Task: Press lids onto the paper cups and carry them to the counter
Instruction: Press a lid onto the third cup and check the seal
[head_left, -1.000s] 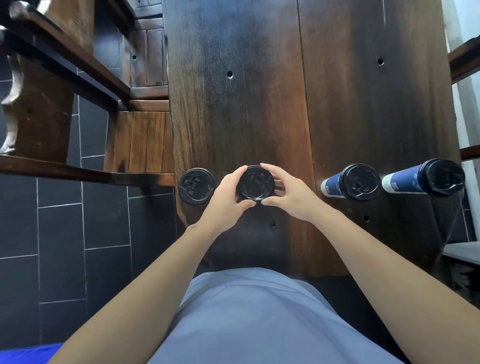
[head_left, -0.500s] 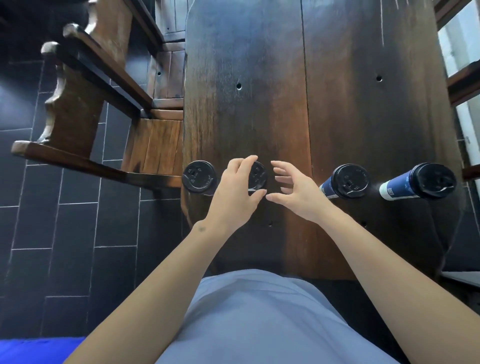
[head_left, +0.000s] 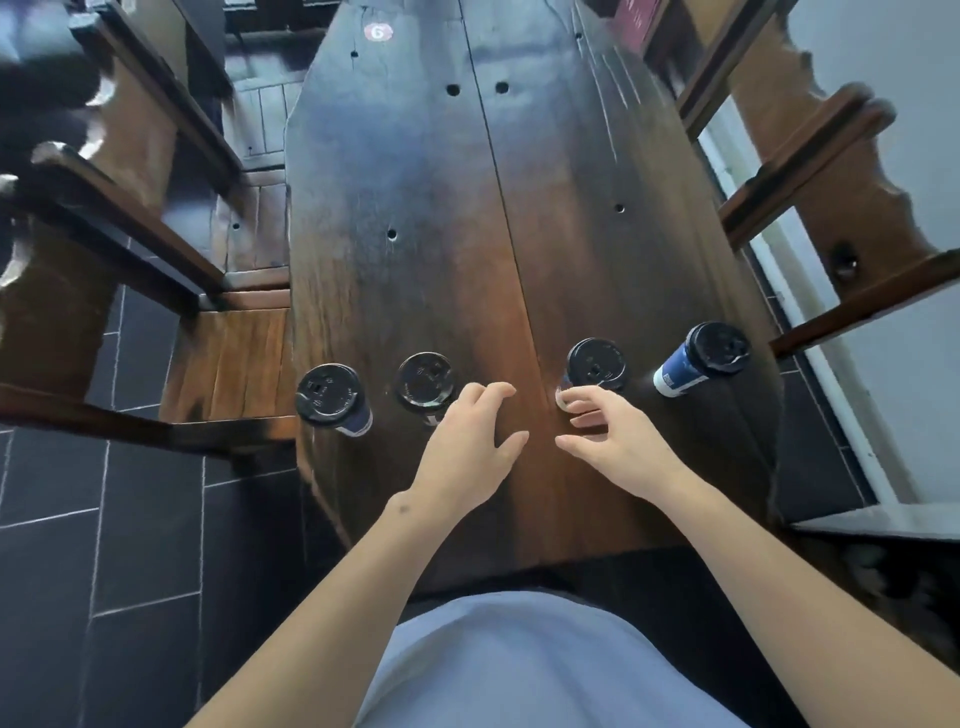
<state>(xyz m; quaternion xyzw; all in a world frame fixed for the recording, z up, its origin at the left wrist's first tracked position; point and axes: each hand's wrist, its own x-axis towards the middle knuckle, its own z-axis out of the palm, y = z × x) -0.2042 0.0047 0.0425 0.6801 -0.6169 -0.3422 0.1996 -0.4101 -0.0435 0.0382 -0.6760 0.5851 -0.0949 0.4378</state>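
Black lids cap all four cups on our wooden table (head_left: 452, 218). Our left hand (head_left: 465, 457) and right hand (head_left: 613, 441) hover with fingers spread, holding nothing.

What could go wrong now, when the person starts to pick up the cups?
1. The leftmost cup stands very near the table's left edge; a bump may push it off.
2. Both hands, left and right, are open between the two middle cups; a hasty grip may tip one.
3. A lid not fully seated could pop off while carrying.

"6" sticker (head_left: 377, 32) on table (head_left: 467, 234)
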